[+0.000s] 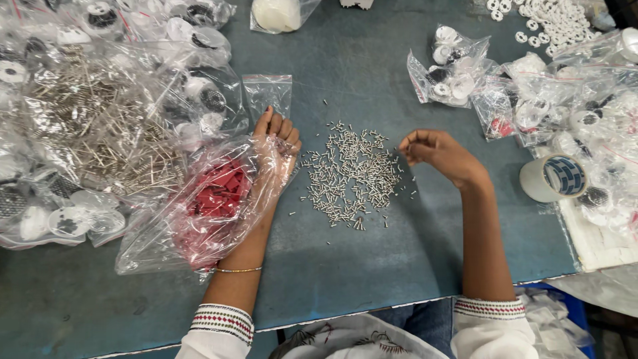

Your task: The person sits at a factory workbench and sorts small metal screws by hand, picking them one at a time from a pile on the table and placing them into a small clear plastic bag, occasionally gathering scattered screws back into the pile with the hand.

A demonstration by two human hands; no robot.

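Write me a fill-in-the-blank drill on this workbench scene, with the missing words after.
1. The small metal screws lie loose in a pile between the two ____.
2. The left hand rests open on a clear bag of ____ parts.
3. The right hand has its fingertips ____ together beside the pile.
4. A roll of ____ lies right of the right hand.

Missing words: hands; red; pinched; tape

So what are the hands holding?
The left hand lies palm up with small screws in its cupped palm. The right hand has its fingers pinched together; whether they grip a screw cannot be told.
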